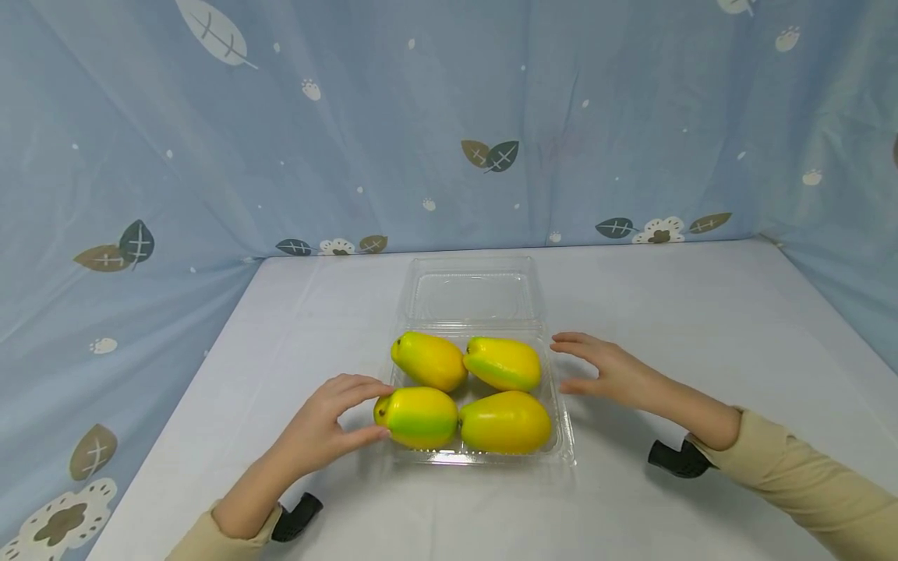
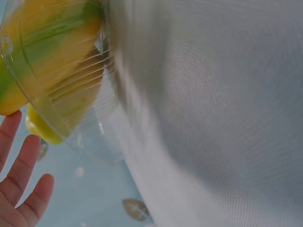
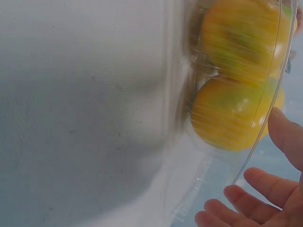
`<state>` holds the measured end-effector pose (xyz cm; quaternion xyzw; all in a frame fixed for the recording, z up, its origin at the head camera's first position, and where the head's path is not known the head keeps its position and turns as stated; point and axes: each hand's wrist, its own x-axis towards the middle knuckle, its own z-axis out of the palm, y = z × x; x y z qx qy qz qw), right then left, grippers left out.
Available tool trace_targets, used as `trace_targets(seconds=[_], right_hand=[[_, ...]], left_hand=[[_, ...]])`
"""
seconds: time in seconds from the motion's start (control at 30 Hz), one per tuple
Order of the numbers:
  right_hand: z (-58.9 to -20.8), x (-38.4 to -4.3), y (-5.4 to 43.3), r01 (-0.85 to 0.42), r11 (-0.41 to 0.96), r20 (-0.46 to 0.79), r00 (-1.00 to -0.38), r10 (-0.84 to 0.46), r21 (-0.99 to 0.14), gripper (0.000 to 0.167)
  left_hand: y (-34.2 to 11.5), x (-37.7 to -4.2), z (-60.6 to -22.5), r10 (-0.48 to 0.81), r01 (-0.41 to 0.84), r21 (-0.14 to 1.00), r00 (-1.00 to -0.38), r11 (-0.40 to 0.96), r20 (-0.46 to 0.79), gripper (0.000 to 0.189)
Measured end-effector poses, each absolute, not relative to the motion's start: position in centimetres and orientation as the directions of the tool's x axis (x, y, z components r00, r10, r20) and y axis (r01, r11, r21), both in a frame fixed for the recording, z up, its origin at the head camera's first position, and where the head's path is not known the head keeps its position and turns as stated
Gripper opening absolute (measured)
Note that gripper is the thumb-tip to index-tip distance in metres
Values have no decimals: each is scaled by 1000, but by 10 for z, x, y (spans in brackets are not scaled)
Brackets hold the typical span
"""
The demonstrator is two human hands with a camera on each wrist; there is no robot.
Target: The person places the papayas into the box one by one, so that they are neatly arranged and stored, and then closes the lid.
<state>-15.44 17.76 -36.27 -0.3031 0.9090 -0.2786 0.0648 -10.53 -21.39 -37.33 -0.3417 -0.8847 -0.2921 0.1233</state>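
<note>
Several yellow-green fruits that look like papayas lie in a clear plastic clamshell box (image 1: 484,458), its lid (image 1: 471,300) folded back behind. My left hand (image 1: 330,417) is at the left end of the front-left papaya (image 1: 423,421), fingertips touching it, with the fingers extended. That papaya reaches over the box's left rim. Beside it is the front-right papaya (image 1: 507,422); behind them lie the back-left papaya (image 1: 429,361) and back-right papaya (image 1: 507,364). My right hand (image 1: 613,370) holds nothing. Its fingers are spread beside the box's right rim (image 3: 265,123).
A white cloth (image 1: 337,312) covers the table. Blue patterned curtain (image 1: 421,156) hangs behind and along both sides. Black wrist mounts (image 1: 679,460) sit under both cuffs.
</note>
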Motion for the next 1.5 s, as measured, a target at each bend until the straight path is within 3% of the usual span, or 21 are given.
trace_targets(seconds=[0.63, 0.83, 0.93, 1.17, 1.33, 1.5], right_hand=[[-365, -156, 179, -543, 654, 56, -790, -610, -527, 51], [-360, -150, 169, -578, 677, 112, -792, -601, -455, 48], [-353, -140, 154, -659, 643, 161, -736, -657, -391, 43], [-346, -125, 110, -850, 474, 121, -508, -853, -230, 43], [-351, -124, 93, -877, 459, 80, -473, -877, -144, 45], [-352, -124, 86, -865, 482, 44, -491, -870, -140, 47]], left_hand=[[-214, -107, -378, 500, 625, 526, -779, 577, 377, 45], [-214, -108, -379, 504, 632, 521, -774, 574, 383, 45], [-214, -108, -378, 511, 640, 516, -767, 570, 387, 45], [-214, -110, -378, 519, 653, 495, -757, 573, 398, 46], [-214, -111, -379, 528, 662, 486, -749, 571, 401, 46], [-215, -111, -378, 525, 657, 481, -753, 580, 396, 46]])
